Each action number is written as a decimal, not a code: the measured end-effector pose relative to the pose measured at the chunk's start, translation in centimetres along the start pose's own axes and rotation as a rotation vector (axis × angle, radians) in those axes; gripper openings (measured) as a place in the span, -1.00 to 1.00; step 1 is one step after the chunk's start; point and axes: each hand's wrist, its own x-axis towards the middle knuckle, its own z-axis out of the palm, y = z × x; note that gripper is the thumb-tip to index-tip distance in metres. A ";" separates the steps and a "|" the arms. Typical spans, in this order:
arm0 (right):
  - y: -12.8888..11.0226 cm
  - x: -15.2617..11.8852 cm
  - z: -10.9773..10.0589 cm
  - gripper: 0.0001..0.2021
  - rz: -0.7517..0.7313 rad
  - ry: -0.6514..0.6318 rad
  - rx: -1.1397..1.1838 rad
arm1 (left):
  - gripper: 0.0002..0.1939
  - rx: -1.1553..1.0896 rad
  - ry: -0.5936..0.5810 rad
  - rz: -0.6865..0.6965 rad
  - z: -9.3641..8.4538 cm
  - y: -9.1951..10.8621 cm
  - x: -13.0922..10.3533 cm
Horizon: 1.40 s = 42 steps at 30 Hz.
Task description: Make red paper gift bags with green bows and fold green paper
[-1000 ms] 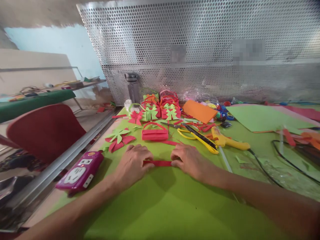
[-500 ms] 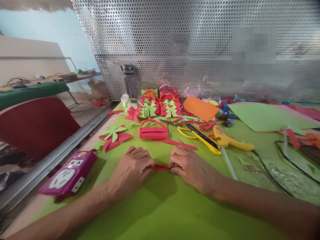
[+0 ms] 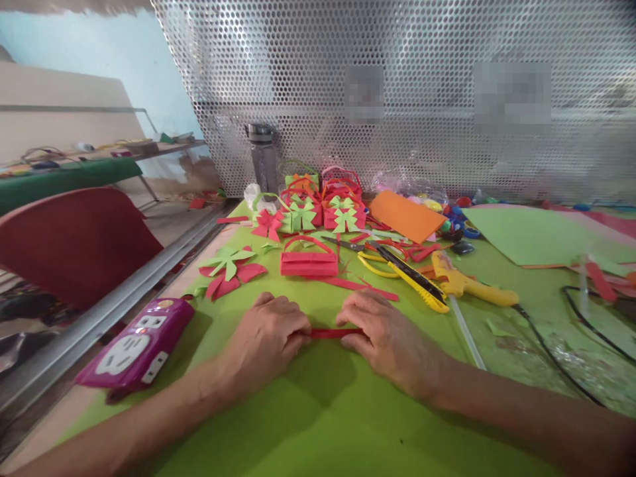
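A narrow red paper strip [image 3: 328, 334] runs level between my two hands, low over the green table surface. My left hand [image 3: 273, 328] pinches its left end between thumb and curled fingers. At the other end, my right hand [image 3: 380, 331] has its thumb below and fingers above the strip, with the tip tucked inside the grip. Just beyond the hands stands a small red paper handbag [image 3: 309, 264] with a curved handle. Beside it on the left lie a light green paper bow [image 3: 229, 261] and red paper petals [image 3: 236, 279].
A purple power strip [image 3: 142, 344] lies at left. Scissors [image 3: 375, 264], a yellow box cutter [image 3: 412, 277] and a yellow glue gun [image 3: 470, 288] with its cord are at right. Decorated paper bags [image 3: 342, 215], a bottle [image 3: 262, 159] and orange paper [image 3: 407, 215] stand or lie behind.
My right hand has slid a little to the right and its fingers have loosened slightly, so more of the red strip shows. My left hand stays on its end. The view has shifted slightly.
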 end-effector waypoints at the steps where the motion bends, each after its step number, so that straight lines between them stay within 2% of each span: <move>1: 0.0 0.0 0.0 -0.87 -0.001 -0.003 -0.008 | -0.87 0.002 -0.012 -0.005 0.0 0.0 0.0; 9: 0.1 0.0 0.1 -0.86 0.000 -0.001 -0.028 | -0.86 0.038 -0.054 -0.005 0.0 0.0 0.4; 16: 0.4 0.3 0.4 -0.78 0.088 0.005 0.020 | -0.84 0.042 -0.047 0.055 0.1 -0.3 0.5; 20: 0.3 0.2 0.4 -0.81 0.062 0.007 0.047 | -0.82 0.052 -0.009 0.086 0.3 -0.4 0.4; 25: 0.3 0.2 0.5 -0.87 0.046 -0.005 0.053 | -0.85 0.049 -0.032 0.074 0.4 -0.4 0.4; 28: 0.4 0.3 0.5 -0.90 0.060 -0.023 0.043 | -0.91 0.011 -0.008 0.016 0.0 -0.7 0.3; 35: 0.3 0.8 0.3 -0.85 0.165 -0.042 0.060 | -0.90 -0.103 -0.017 -0.250 -2.2 -2.7 -0.3; 42: 0.8 0.5 0.5 -0.84 0.204 -0.047 0.052 | -0.89 -0.130 -0.051 -0.345 -2.6 -2.7 -0.4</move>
